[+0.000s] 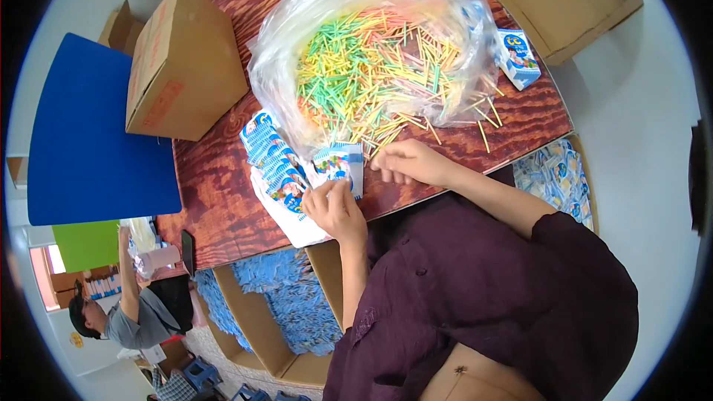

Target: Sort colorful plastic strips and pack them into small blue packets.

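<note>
My left hand [336, 209] is closed on the lower edge of a small blue-and-white printed packet [338, 161] near the table's front edge. Just right of that packet my right hand [413, 162] has its fingers curled together; whatever they hold, if anything, I cannot make out. Beyond both hands lies a heap of thin yellow, green and pink sticks [364, 74] in a large clear plastic bag [286, 41], its mouth spread wide. Some loose sticks [486, 115] have spilled onto the table. Left of my left hand, several flat packets [275, 160] overlap in a row on white sheets [301, 232].
On the patterned red-brown table [215, 193] stands a cardboard box [189, 67] at left. Another packet [518, 58] lies far right, by an open carton [564, 0]. Below the edge, boxes hold blue wrappers [290, 301] and packets [557, 171]. A person [141, 315] sits at left.
</note>
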A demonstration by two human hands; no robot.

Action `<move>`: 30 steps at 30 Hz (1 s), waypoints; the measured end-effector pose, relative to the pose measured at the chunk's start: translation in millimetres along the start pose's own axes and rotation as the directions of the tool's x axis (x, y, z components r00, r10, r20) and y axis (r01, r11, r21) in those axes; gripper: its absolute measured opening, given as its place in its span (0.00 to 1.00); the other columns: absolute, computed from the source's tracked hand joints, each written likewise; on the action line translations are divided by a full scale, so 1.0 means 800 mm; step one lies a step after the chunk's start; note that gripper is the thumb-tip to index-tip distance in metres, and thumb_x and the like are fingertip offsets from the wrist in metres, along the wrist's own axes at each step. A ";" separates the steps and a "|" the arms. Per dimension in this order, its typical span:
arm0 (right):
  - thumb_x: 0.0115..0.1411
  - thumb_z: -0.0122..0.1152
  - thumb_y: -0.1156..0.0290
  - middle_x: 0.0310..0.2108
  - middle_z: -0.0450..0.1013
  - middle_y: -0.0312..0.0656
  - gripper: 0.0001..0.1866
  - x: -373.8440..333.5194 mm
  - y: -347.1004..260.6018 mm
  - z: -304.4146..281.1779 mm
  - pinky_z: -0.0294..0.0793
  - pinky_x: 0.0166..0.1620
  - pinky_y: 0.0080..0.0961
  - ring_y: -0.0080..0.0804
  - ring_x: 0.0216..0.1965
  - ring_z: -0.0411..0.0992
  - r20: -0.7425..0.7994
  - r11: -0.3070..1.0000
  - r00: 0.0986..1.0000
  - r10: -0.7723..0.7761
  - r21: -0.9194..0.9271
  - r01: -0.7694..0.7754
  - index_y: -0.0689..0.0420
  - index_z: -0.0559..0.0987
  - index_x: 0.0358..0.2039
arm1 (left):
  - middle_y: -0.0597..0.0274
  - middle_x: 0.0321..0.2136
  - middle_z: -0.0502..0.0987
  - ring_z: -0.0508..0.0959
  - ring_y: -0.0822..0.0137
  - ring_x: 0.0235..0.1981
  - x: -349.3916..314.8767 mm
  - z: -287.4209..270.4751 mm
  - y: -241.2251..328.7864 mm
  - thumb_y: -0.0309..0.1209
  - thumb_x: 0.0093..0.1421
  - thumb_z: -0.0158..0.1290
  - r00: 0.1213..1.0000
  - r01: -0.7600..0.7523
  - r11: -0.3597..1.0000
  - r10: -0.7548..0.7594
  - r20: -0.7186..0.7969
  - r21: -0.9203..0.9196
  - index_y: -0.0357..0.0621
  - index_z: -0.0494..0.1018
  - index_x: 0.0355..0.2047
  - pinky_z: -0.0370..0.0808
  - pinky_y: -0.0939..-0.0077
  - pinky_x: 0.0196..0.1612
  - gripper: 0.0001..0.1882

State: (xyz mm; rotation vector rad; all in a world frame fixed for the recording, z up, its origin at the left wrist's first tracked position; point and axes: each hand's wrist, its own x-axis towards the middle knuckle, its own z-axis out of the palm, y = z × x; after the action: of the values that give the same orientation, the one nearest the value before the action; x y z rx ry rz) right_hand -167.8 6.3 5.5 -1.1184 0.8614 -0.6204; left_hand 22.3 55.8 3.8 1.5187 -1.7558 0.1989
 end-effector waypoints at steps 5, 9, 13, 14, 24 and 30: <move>0.59 0.58 0.59 0.22 0.72 0.37 0.15 0.033 0.004 0.019 0.69 0.24 0.21 0.23 0.22 0.70 -0.066 0.994 0.993 -0.098 0.031 0.101 0.59 0.77 0.30 | 0.58 0.39 0.74 0.71 0.55 0.46 -0.009 -0.009 0.020 0.21 0.48 0.57 0.992 -0.105 0.993 0.109 0.071 -0.059 0.45 0.78 0.30 0.66 0.61 0.52 0.08; 0.51 0.62 0.69 0.25 0.72 0.47 0.11 0.035 0.008 0.018 0.69 0.33 0.32 0.30 0.24 0.72 -0.049 0.882 0.932 -0.360 -0.344 0.323 0.63 0.76 0.30 | 0.52 0.45 0.72 0.69 0.51 0.52 -0.004 -0.019 0.032 0.19 0.49 0.58 0.973 0.209 0.916 -0.159 0.169 -0.342 0.41 0.74 0.42 0.66 0.63 0.53 0.17; 0.52 0.62 0.75 0.29 0.71 0.44 0.07 0.020 -0.001 0.012 0.68 0.39 0.27 0.33 0.35 0.72 0.053 0.917 0.950 -0.306 -0.251 0.310 0.65 0.76 0.29 | 0.54 0.34 0.75 0.74 0.65 0.36 -0.010 -0.016 0.019 0.18 0.52 0.57 0.833 0.551 0.698 -0.438 0.338 -0.456 0.36 0.72 0.39 0.71 0.74 0.42 0.13; 0.53 0.61 0.74 0.28 0.71 0.44 0.07 0.018 -0.002 0.012 0.68 0.38 0.28 0.32 0.34 0.72 0.044 0.912 0.949 -0.313 -0.263 0.314 0.65 0.75 0.28 | 0.58 0.26 0.74 0.72 0.70 0.28 -0.011 -0.009 0.007 0.18 0.55 0.55 0.869 0.487 0.739 -0.357 0.343 -0.465 0.33 0.72 0.32 0.70 0.78 0.35 0.05; 0.57 0.58 0.68 0.21 0.66 0.48 0.13 0.020 -0.004 0.012 0.62 0.27 0.34 0.36 0.21 0.64 -0.238 0.752 0.756 -0.610 -0.476 0.457 0.65 0.71 0.23 | 0.69 0.21 0.71 0.66 0.80 0.23 0.007 0.012 0.009 0.21 0.61 0.49 0.820 0.548 0.687 -0.330 0.468 -0.476 0.32 0.73 0.30 0.64 0.82 0.26 0.04; 0.61 0.54 0.64 0.22 0.66 0.46 0.14 0.016 -0.022 -0.022 0.65 0.33 0.32 0.39 0.27 0.66 -0.135 0.830 0.902 -0.409 -0.466 0.307 0.63 0.72 0.26 | 0.70 0.20 0.71 0.66 0.80 0.23 0.010 0.026 0.008 0.22 0.62 0.49 0.853 0.486 0.767 -0.313 0.417 -0.418 0.33 0.72 0.28 0.64 0.84 0.26 0.06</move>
State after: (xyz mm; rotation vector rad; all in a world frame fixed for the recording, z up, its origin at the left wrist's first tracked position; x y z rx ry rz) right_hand -175.9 -18.9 15.2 -1.6674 1.0271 -0.9134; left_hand 7.2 39.1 -2.9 1.5296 -1.4916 -0.7336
